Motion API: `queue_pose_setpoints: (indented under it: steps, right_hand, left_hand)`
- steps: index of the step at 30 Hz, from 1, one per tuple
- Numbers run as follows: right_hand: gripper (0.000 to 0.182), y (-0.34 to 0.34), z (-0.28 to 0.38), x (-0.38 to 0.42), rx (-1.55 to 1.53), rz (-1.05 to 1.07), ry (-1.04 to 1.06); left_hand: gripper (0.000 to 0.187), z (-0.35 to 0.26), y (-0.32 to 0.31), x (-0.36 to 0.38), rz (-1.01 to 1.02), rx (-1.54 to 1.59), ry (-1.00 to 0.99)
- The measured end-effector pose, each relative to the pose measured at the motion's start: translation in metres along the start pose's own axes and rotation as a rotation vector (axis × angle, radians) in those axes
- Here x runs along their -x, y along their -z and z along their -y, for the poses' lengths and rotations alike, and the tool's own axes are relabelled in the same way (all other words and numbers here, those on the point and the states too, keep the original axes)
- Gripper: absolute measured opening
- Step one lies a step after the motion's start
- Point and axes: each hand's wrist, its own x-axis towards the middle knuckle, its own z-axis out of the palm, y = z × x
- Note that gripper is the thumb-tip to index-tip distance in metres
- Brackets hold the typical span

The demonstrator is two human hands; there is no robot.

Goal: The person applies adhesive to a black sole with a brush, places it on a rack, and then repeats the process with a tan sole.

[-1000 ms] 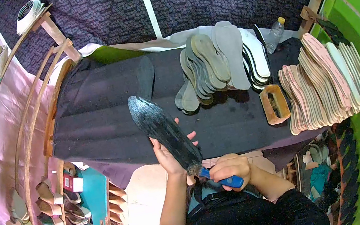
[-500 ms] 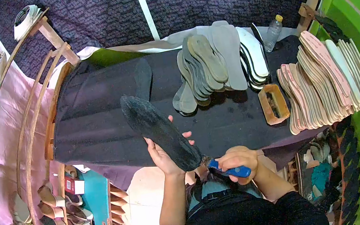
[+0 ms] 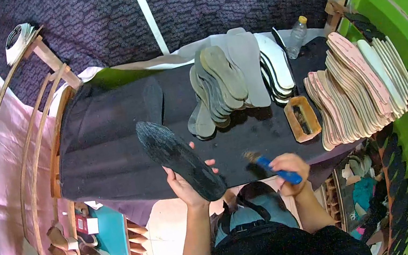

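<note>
Black cloth covers the table (image 3: 112, 165), and over its near edge my left hand (image 3: 184, 188) is clamped around a long black sole-shaped piece (image 3: 179, 156), tilted, broad face up. Dark streaks run along most of that face, so much of it looks brushed; what's left, I can't tell. My right hand (image 3: 292, 171) is closed on a blue-handled bristle brush (image 3: 279, 169). Half a second ago its bristles were at the piece's near end; now they're well clear, nearer the tan open box (image 3: 309, 136).
</note>
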Motion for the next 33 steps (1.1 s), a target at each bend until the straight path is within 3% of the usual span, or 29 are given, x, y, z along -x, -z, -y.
queue_pose_setpoints:
  steps: [2, 6, 12, 17, 20, 22, 25, 28, 31, 33]
  right_hand:
    - [0.021, 0.025, -0.008, 0.003, 0.247, -0.103, -0.074]
    - [0.023, 0.057, -0.032, 0.009, 0.433, -0.321, -0.214]
    - [0.023, 0.071, -0.059, 0.011, 0.581, -0.176, -0.385]
    - [0.025, 0.078, -0.057, 0.014, 0.724, -0.087, -0.327]
    - [0.025, 0.081, -0.047, 0.022, 0.747, -0.067, -0.432]
    - [0.035, 0.085, -0.041, 0.024, 0.820, -0.016, -0.445]
    - [0.057, 0.096, -0.019, 0.018, 0.821, 0.054, -0.511]
    - [0.046, 0.112, 0.013, 0.026, 0.800, -0.100, -0.383]
    - [0.037, 0.121, 0.073, 0.055, 0.566, -0.412, -0.359]
    - [0.058, 0.136, 0.113, 0.069, 0.700, -0.287, -0.348]
  left_hand:
    - [0.057, 0.004, -0.003, 0.001, 0.016, -0.015, 0.037]
    - [0.057, 0.018, 0.001, 0.000, 0.115, 0.038, 0.183]
    - [0.048, 0.032, -0.022, -0.001, 0.304, 0.000, 0.341]
    - [0.047, 0.041, -0.046, 0.001, 0.390, -0.042, 0.398]
    - [0.046, 0.051, -0.059, 0.005, 0.464, -0.052, 0.410]
    - [0.045, 0.058, -0.071, 0.010, 0.483, -0.081, 0.420]
    - [0.046, 0.074, -0.087, 0.021, 0.527, -0.015, 0.483]
    - [0.049, 0.086, -0.109, 0.043, 0.561, 0.054, 0.537]
    - [0.060, 0.103, -0.129, 0.072, 0.681, 0.013, 0.570]
    - [0.060, 0.120, -0.146, 0.101, 0.710, 0.053, 0.643]
